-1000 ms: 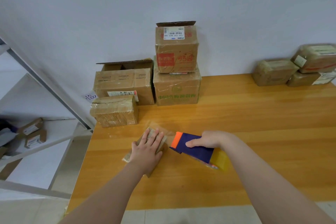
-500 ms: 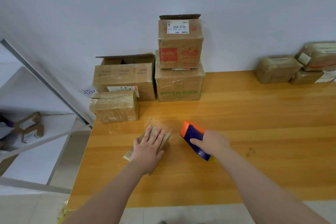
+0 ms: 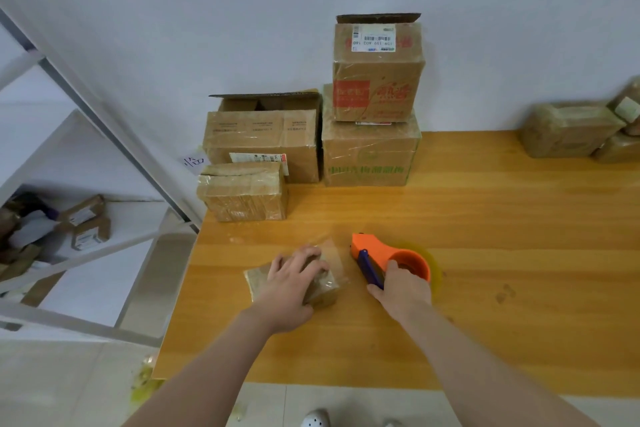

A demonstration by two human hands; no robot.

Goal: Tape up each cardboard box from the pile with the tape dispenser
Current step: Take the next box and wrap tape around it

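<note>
Box (image 3: 257,282) mostly hidden under left hand (image 3: 294,282), seemingly gripped; tape dispenser (image 3: 377,252) in grip of right hand (image 3: 403,291).

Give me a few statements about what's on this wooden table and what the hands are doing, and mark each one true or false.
1. The left hand holds the small box on the table. True.
2. The right hand grips scissors. False: it grips the orange tape dispenser.
3. The barcode-labelled box sits on the green-printed box. True.
4. The open-topped box stands at the table's right end. False: it stands at the back left, beside the stack.
5. The tape dispenser lies on top of the small box. False: it is to the box's right, apart from it.
</note>
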